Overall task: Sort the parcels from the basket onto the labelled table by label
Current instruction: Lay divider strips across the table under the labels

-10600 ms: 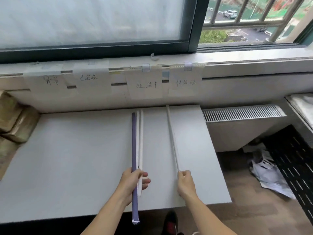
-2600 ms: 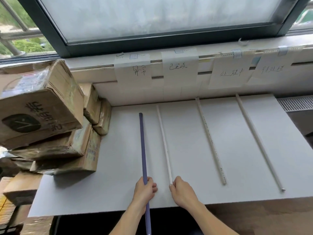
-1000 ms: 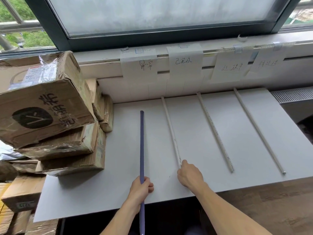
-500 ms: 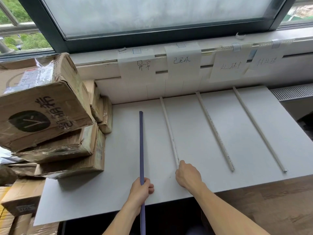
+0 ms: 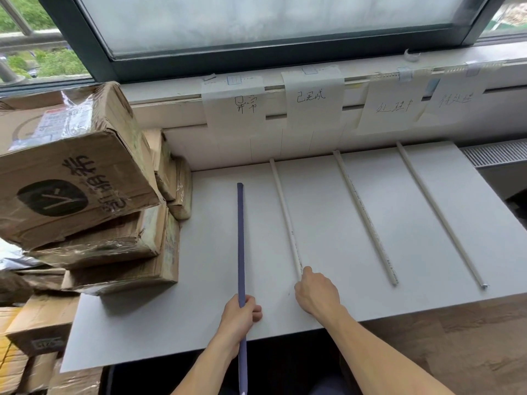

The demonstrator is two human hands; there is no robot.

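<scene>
- Splitting the grey tabletop (image 5: 322, 223) into lanes running from near edge to far edge; judged as lane-marking, with no sorting begun yet.
- Parcels (image 5: 74, 178) stacked along the left edge up to the far-left corner, with more cartons below, beyond that edge. No basket in view. Leave the stack alone and don't knock it with a rod end.
- Four paper labels (image 5: 242, 105) hanging above the far edge, handwriting too loose to read. Aim for one lane under each sheet.
- Purple rod (image 5: 241, 238) pointing at the leftmost label, far end well short of the far edge, near end overhanging the near edge. Cannot tell whether lying flat or lifted. Push straight forward and set down left of that label, apart from the parcels.
- Second white rod (image 5: 365, 218) and third white rod (image 5: 439, 215) lying flat, far ends at the far edge; no need to touch.
- First white rod (image 5: 286, 218) with far end at the far edge between the two left labels. Swing the near end only, matching the gap to the second.
- Left hand (image 5: 238, 317) wrapped in a fist round the purple rod, just inside the near edge.
- Right hand (image 5: 316, 295) with fingers curled down, pinching the near end of the first white rod. Move gently to avoid rolling.
</scene>
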